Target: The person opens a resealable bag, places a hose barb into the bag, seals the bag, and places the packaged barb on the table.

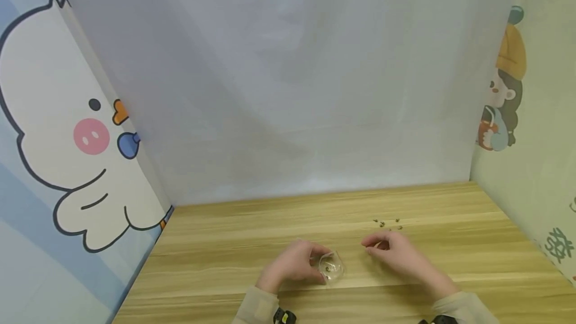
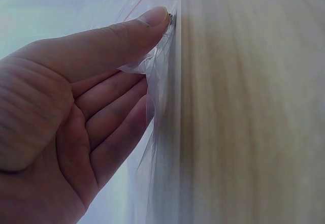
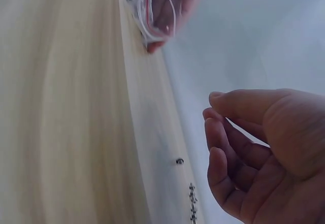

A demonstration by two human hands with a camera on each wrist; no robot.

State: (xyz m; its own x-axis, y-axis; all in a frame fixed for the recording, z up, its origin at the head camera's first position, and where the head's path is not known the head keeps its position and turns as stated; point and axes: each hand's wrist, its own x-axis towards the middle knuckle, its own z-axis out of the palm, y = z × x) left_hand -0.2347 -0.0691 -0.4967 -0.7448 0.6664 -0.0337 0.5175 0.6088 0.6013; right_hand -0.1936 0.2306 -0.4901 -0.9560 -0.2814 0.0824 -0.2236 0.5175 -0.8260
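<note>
In the head view my left hand [image 1: 294, 264] holds a small clear zip bag [image 1: 331, 267] near the table's front, fingers and thumb spread around its mouth. A few tiny dark metal pieces [image 1: 327, 269] show inside it. The left wrist view has my thumb pressing the bag's plastic [image 2: 155, 76] by its red-lined edge. To the right, my right hand [image 1: 400, 254] hovers over the table, thumb and index fingertips close together with nothing visible between them. Just beyond it lie several tiny metal pieces [image 1: 382, 224], also seen as small metal parts [image 3: 193, 203] in the right wrist view.
The wood-grain table [image 1: 234, 229] runs back to a pale hanging cloth [image 1: 288, 89]. A printed panel with a white cartoon figure [image 1: 58, 99] stands at left, and a light green panel [image 1: 540, 174] at right.
</note>
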